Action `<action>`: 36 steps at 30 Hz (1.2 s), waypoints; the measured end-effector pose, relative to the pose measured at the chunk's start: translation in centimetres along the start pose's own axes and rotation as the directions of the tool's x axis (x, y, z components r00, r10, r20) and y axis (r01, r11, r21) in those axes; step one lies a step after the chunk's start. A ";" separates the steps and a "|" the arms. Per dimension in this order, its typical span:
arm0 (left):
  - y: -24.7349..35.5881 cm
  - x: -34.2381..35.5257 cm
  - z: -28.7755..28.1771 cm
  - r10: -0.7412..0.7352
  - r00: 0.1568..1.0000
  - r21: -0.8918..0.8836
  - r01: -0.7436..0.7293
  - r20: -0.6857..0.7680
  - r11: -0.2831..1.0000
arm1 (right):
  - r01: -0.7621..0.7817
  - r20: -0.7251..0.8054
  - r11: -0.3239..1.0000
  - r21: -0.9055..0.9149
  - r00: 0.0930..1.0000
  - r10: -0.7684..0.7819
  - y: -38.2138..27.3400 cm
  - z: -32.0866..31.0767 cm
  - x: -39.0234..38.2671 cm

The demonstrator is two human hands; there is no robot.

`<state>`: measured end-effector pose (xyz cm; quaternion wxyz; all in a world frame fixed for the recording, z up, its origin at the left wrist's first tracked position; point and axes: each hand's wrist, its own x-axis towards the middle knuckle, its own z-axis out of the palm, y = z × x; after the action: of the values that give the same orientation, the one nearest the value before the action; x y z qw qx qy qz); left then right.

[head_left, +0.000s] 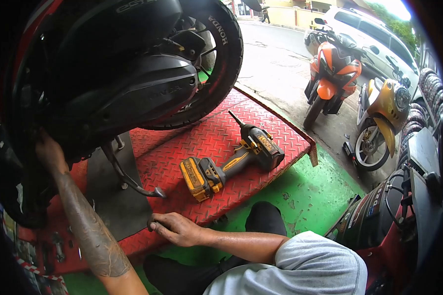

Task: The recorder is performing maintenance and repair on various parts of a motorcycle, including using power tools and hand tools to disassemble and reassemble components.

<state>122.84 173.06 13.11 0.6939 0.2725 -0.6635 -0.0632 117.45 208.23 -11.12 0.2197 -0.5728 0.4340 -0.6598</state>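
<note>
A dark scooter stands on a red diamond-plate platform, its center stand over a dark mat. My left hand reaches into the shadowed underside of the scooter at the left; its fingertips are hidden. My right hand is closed near the platform's front edge, around a small dark item that I cannot make out. A black-and-yellow cordless power tool with a long bit lies on its side beyond my right hand, near the rear tire.
An orange scooter, a yellow scooter and a white car are at the right, by stacked tires. A red machine borders the green floor. A person is far off in the street.
</note>
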 end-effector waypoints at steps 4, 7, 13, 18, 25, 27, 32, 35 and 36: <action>-0.5 1.4 1.0 -0.404 0.914 -0.549 0.359 0.042 0.755 | 0.034 -0.001 0.999 -0.022 0.999 -0.034 0.3 0.0 -0.1; -1.3 2.3 1.3 -0.595 0.777 -0.654 0.562 0.207 0.507 | 0.046 0.006 0.999 0.008 0.999 -0.046 0.4 0.0 0.0; -4.1 4.2 1.4 -0.642 0.732 -0.592 0.628 0.228 0.505 | 0.028 0.029 0.999 0.036 0.999 -0.029 0.7 0.0 -0.1; -5.8 4.9 0.3 -0.518 0.771 -0.605 0.623 0.369 0.496 | 0.051 0.024 0.997 0.065 0.998 -0.053 1.0 0.0 0.1; -4.5 4.5 1.2 -0.553 0.777 -0.628 0.598 0.300 0.498 | 0.044 0.033 0.996 0.072 0.998 -0.047 1.1 0.0 0.1; -4.4 4.3 1.1 -0.553 0.778 -0.627 0.597 0.298 0.501 | 0.035 0.044 0.996 0.081 0.998 -0.039 1.1 -0.1 0.1; -4.5 4.1 0.9 -0.552 0.780 -0.638 0.590 0.294 0.494 | 0.014 0.074 0.997 0.071 0.997 -0.019 0.9 -0.2 0.1; -4.5 3.9 1.2 -0.554 0.781 -0.650 0.584 0.288 0.486 | 0.018 0.063 0.998 0.054 0.998 -0.021 0.8 -0.2 0.1; -4.5 3.8 1.3 -0.553 0.782 -0.654 0.582 0.288 0.483 | 0.025 0.057 0.998 0.054 0.998 -0.028 0.8 -0.3 0.1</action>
<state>123.22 167.17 14.37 0.6695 0.1837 -0.4699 -0.5451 116.99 207.83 -11.75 0.2384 -0.5914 0.4021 -0.6571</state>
